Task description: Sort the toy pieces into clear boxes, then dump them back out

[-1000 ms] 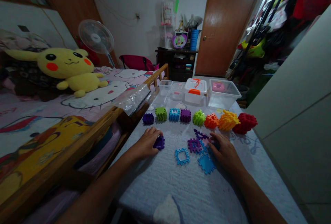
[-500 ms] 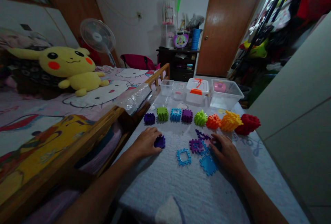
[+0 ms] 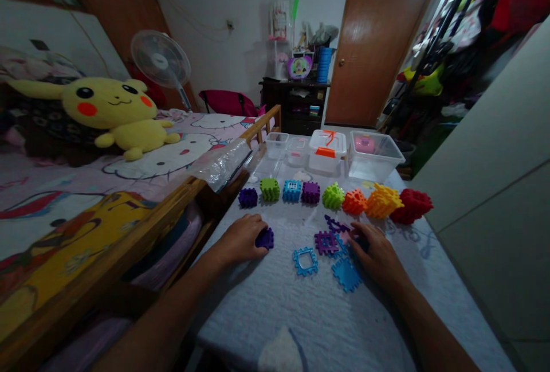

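My left hand (image 3: 246, 238) is closed round a dark purple interlocking block piece (image 3: 265, 238) with toothed edges, just above or on the cloth. My right hand (image 3: 373, 246) rests at the right of a loose pile, thumb and fingers apart, its fingertips at the end of a purple triangular piece (image 3: 336, 224). In that pile lie a purple square frame (image 3: 320, 243), partly covered blue and pink pieces, and a flat blue square piece (image 3: 346, 274). A blue open frame (image 3: 305, 261) lies between my hands.
Behind my hands runs a row of assembled blocks, from a dark purple one (image 3: 248, 198) to a red one (image 3: 412, 206). Clear plastic boxes (image 3: 374, 160) stand at the table's far end. A wooden bed rail (image 3: 184, 194) borders the left; a pale cabinet (image 3: 494, 160) stands right.
My left hand and the purple piece in it have shifted very slightly left and down. My right hand and the loose pieces look the same.
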`<state>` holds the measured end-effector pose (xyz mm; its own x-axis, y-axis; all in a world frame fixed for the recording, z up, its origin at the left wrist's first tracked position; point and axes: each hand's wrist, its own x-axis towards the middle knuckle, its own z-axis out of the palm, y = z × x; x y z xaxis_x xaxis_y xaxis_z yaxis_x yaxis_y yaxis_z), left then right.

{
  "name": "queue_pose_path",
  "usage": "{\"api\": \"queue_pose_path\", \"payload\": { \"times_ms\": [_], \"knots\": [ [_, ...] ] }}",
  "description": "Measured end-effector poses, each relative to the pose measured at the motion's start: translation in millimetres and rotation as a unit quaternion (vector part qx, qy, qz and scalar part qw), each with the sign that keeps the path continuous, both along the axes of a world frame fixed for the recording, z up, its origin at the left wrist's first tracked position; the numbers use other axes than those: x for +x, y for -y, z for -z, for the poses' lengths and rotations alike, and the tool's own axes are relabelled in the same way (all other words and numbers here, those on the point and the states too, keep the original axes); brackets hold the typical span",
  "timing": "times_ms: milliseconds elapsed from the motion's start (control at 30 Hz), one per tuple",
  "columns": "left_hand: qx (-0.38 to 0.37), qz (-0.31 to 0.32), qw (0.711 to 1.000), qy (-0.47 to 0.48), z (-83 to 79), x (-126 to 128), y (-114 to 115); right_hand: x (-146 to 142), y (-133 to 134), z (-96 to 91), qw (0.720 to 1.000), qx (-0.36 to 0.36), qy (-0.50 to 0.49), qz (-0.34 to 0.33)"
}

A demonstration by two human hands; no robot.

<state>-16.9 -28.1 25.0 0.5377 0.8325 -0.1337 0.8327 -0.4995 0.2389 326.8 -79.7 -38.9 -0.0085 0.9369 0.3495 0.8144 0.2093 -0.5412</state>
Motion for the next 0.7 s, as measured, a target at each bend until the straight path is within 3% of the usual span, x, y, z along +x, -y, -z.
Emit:
{"api": "queue_pose_path", "payload": {
  "times_ms": [233,400,533,700],
  "knots": [
    [0.046,0.026,0.998,0.028,-1.5,-19.5,-9.8,3.3,-0.5,4.2,1.000,-0.017,0.000,0.004],
    [0.115,-0.046,0.990,0.065,-13.3,-47.8,-52.9,2.6,-1.9,5.1,1.000,-0.012,0.001,0.007],
    [0.084,-0.060,0.994,0.040,-21.7,-57.3,-89.2,2.5,-1.3,4.1,1.000,-0.007,-0.003,0.007],
    [0.061,-0.057,0.996,0.017,-24.9,-55.0,-110.1,4.0,-0.4,3.1,1.000,-0.011,-0.005,0.007]
  ]
}}
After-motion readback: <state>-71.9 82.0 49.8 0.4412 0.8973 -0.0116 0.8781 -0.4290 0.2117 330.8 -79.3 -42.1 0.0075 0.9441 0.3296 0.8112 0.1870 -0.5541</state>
